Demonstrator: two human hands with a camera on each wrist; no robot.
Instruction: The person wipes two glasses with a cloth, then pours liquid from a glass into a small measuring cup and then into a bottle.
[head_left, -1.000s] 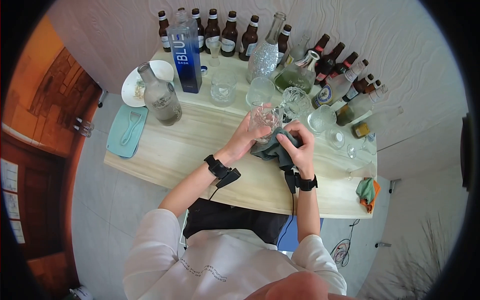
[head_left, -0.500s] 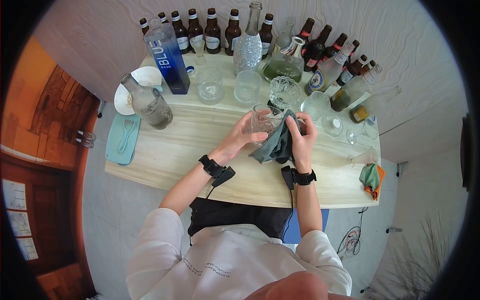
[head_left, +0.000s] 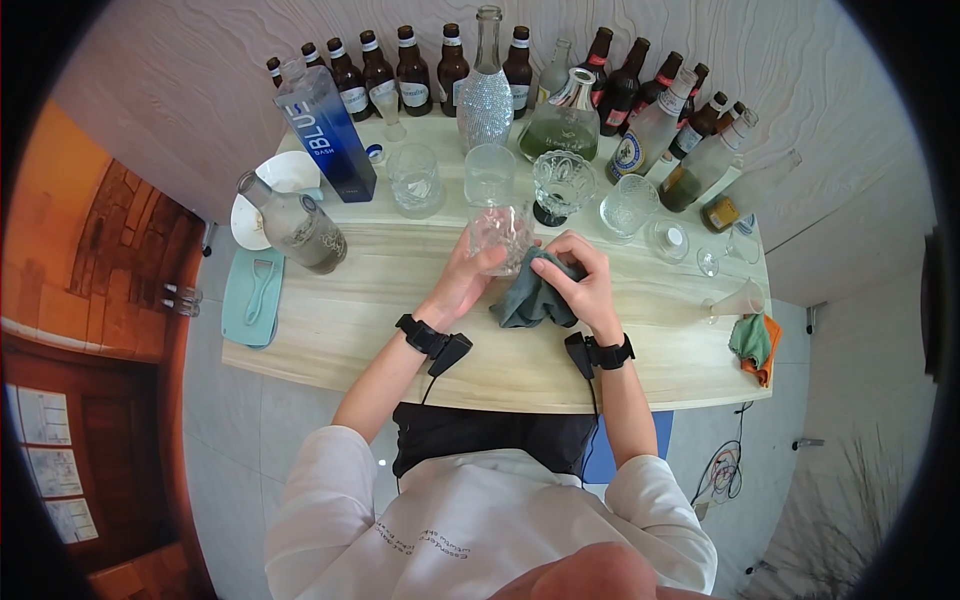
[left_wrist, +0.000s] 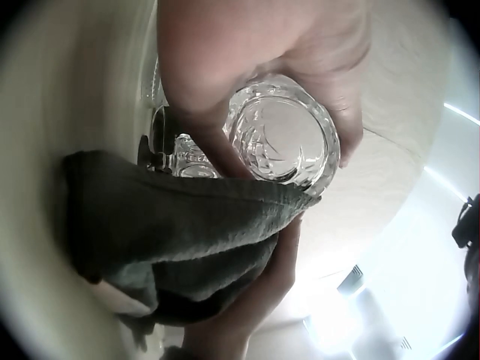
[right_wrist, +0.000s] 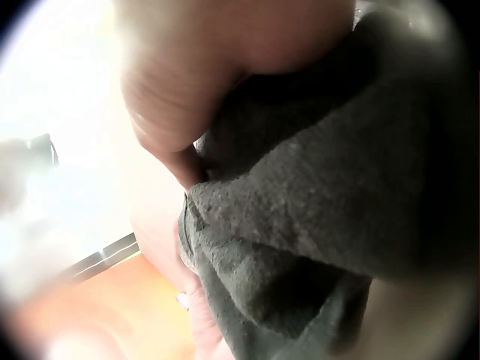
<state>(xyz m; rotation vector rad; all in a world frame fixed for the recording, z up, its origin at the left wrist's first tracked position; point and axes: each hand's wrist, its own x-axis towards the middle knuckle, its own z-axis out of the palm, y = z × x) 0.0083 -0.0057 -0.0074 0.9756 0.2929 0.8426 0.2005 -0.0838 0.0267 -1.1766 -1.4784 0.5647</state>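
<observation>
The work looks to be partway through, by my judgement: the clear patterned glass (head_left: 505, 240) is up off the worktop (head_left: 375, 310), between the person's two hands, with the dark green cloth (head_left: 535, 297) against it. The left hand (head_left: 462, 283) has its fingers and thumb curled round the glass; the right hand (head_left: 588, 287) pinches the bunched cloth. What seems left is whatever part of the glass the cloth has yet to cover, and then setting the glass down. How much of it has been gone over cannot be told, nor whether the tumblers (head_left: 415, 180) and the footed bowl (head_left: 563, 185) standing beyond have had any such handling. The left wrist view gives what the head view does not: one round end of the glass, with the cloth lying along its edge. The right wrist view is dim and close, mostly cloth folds, so the glass can hardly be made out there, though a pale glint at the top may be part of it. Only the head view takes in the bottles (head_left: 412, 80) along the back.
</observation>
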